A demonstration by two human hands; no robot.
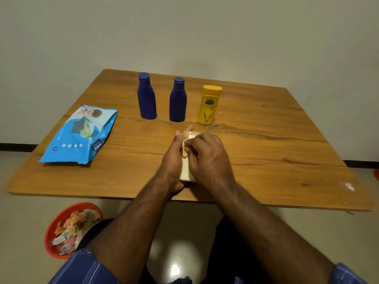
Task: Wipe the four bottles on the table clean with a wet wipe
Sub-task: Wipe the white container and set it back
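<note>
Bin [53,228] holding crumpled wipes [74,224], cream bottle [187,171] gripped by both hands

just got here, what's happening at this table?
A person is holding a cream bottle near the table's front edge: the left hand grips it, and the right hand presses a wipe against it. Two blue bottles and a yellow bottle stand in a row behind. A wipes pack lies at left; a red bin sits on the floor.

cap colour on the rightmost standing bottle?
Yellow, matching the body of the yellow bottle; its cap shows best in the head view.
</note>
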